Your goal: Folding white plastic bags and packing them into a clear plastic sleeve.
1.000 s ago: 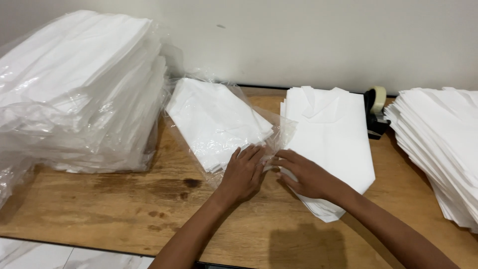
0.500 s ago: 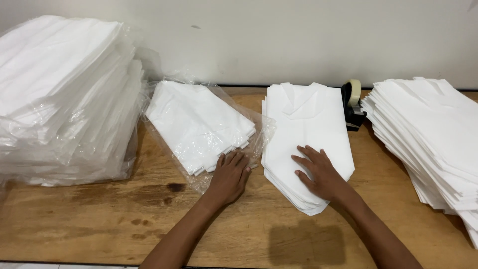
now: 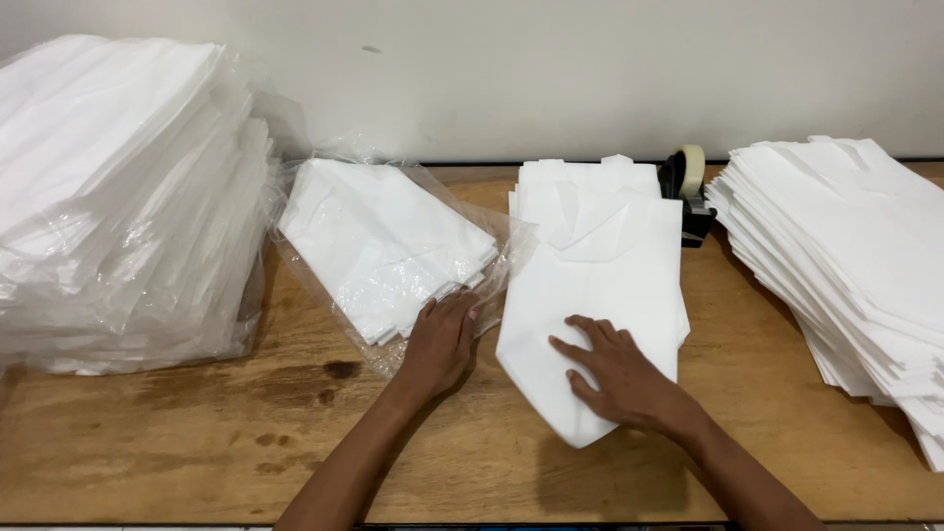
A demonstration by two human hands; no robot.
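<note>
Plain off-white wall (image 3: 551, 69) behind, one small dark mark high up. Worn wooden table (image 3: 197, 433) pushed against it, grain visible, dark stains near the front left. Even, soft indoor light; faint shadows.

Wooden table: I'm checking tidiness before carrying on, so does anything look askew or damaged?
Mostly tidy. The bagged white stack under the left hand lies askew to the table edge, and a dark stain marks the wood beside it.

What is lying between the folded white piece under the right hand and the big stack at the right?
In the head view, bare wooden table and, near the wall, a tape dispenser.
</note>
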